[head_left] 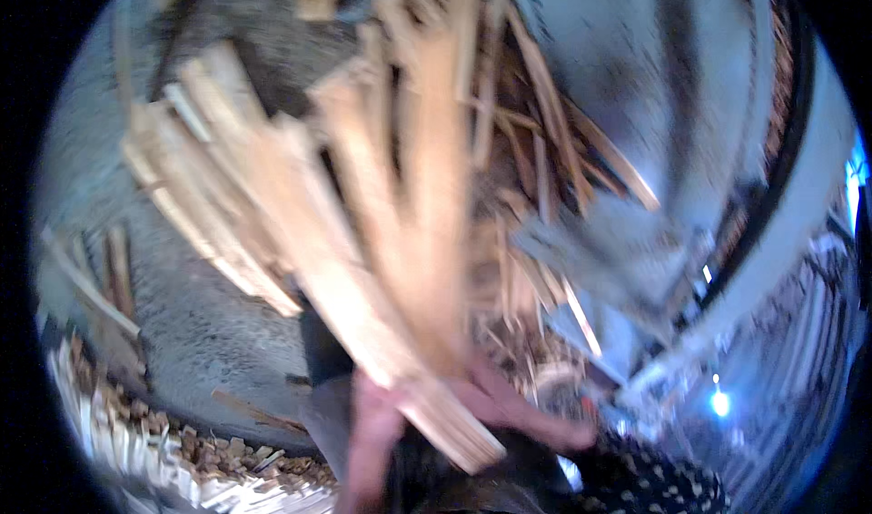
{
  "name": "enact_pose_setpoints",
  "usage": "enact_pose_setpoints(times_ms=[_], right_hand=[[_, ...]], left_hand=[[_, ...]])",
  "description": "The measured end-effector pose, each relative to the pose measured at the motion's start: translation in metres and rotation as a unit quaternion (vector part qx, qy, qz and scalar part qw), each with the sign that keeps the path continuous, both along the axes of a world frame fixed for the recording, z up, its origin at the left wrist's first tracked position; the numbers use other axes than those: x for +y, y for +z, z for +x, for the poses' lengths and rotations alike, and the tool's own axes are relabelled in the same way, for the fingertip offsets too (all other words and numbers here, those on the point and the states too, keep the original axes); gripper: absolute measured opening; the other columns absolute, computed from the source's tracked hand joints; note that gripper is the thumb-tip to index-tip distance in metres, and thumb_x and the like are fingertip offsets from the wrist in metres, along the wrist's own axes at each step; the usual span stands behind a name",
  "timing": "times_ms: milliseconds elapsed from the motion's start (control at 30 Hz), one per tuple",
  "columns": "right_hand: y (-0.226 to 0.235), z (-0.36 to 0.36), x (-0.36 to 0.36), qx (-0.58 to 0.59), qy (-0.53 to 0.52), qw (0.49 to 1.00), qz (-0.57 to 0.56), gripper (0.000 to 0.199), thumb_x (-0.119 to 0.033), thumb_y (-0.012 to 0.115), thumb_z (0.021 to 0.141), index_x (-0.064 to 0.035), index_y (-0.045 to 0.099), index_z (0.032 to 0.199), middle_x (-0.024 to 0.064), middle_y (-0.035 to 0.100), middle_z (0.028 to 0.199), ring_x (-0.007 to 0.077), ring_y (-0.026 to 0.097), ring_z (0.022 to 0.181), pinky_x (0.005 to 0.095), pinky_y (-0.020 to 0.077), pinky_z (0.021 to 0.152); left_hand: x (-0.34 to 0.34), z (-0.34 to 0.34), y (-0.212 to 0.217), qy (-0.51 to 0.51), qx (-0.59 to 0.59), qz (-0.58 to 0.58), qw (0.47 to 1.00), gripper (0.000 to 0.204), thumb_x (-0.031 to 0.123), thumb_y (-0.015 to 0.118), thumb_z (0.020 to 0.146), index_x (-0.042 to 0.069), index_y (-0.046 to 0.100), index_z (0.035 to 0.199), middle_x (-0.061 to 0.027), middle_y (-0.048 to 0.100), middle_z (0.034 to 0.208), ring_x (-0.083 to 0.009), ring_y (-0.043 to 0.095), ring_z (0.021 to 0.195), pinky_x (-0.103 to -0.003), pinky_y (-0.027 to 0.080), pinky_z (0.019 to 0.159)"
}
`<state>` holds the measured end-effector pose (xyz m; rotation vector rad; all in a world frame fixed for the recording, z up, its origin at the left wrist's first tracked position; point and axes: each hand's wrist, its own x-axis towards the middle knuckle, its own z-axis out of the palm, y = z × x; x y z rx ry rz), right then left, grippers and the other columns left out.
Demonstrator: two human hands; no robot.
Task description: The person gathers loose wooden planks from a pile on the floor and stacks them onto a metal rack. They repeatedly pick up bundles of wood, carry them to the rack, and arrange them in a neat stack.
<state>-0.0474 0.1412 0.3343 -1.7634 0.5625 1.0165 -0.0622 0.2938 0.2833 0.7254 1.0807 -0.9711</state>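
nearest, a patterned sleeve lies right of the long slat's near end. the slat lies across both hands there: the left hand appears closed on its left edge, while the right hand meets its right side, and i cannot tell whether those fingers grip it. just beyond are broad wooden pieces, and left of the slat a row of narrow sticks; blur hides whether these are held too. the work looks partway: the slat is in hand, but a loose pile of sticks remains right of its far end, and scraps lie well left of its near end. farther right, the background around a bright light is too smeared to read.
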Motion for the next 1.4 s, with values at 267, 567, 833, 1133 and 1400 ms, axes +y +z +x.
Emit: enact_pose_setpoints(times_ms=[267, 567, 833, 1133, 1400], right_hand=[[-0.223, 0.081, 0.125, -0.202, 0.020, 0.979, 0.036, 0.033, -0.003, 0.043, 0.078, 0.0044, 0.041, 0.110, 0.0277, 0.050, 0.101, 0.0371, 0.051, 0.096, 0.0419, 0.0409, 0.080], [-0.263, -0.042, 0.045, -0.078, -0.094, 0.981, 0.150, 0.024, -0.015, 0.045, 0.083, -0.0021, 0.056, 0.101, 0.0078, 0.055, 0.065, 0.0154, 0.054, 0.062, 0.0315, 0.0437, 0.057], [-0.211, -0.092, -0.233, 0.011, 0.039, 0.983, -0.180, 0.037, -0.017, 0.055, 0.083, -0.0037, 0.045, 0.116, 0.0061, 0.054, 0.101, 0.0149, 0.053, 0.085, 0.0274, 0.0441, 0.075], [-0.206, 0.096, -0.453, -0.196, 0.217, 0.801, -0.522, 0.064, -0.029, 0.067, 0.072, -0.0007, 0.039, 0.122, 0.0154, 0.048, 0.118, 0.0243, 0.050, 0.103, 0.0339, 0.0388, 0.089], [-0.231, 0.014, -0.435, -0.171, 0.052, 0.924, -0.337, 0.022, -0.017, 0.058, 0.076, 0.0000, 0.058, 0.090, 0.0043, 0.056, 0.065, 0.0150, 0.054, 0.055, 0.0314, 0.0452, 0.051]], left_hand=[[0.120, 0.106, -0.171, -0.026, -0.225, 0.172, 0.959, 0.059, 0.020, 0.047, 0.086, 0.002, 0.017, 0.133, -0.0212, 0.036, 0.123, -0.0257, 0.044, 0.110, -0.037, 0.043, 0.088], [0.141, 0.085, -0.262, -0.118, -0.276, 0.300, 0.906, 0.075, 0.020, 0.056, 0.082, 0.000, 0.008, 0.136, -0.0189, 0.023, 0.135, -0.0251, 0.033, 0.119, -0.033, 0.029, 0.097], [0.041, 0.078, -0.189, -0.198, -0.454, 0.494, 0.715, 0.051, 0.012, 0.051, 0.085, 0.003, 0.030, 0.131, -0.0142, 0.034, 0.132, -0.0229, 0.032, 0.122, -0.034, 0.026, 0.100], [-0.123, -0.022, -0.179, -0.093, -0.243, 0.105, 0.960, 0.034, 0.000, 0.049, 0.082, 0.000, 0.045, 0.116, -0.0064, 0.053, 0.106, -0.0144, 0.049, 0.100, -0.027, 0.036, 0.090], [-0.169, -0.010, -0.169, -0.039, -0.193, 0.057, 0.979, 0.036, 0.004, 0.052, 0.081, 0.002, 0.044, 0.116, -0.0062, 0.055, 0.101, -0.0150, 0.051, 0.095, -0.027, 0.039, 0.087]])
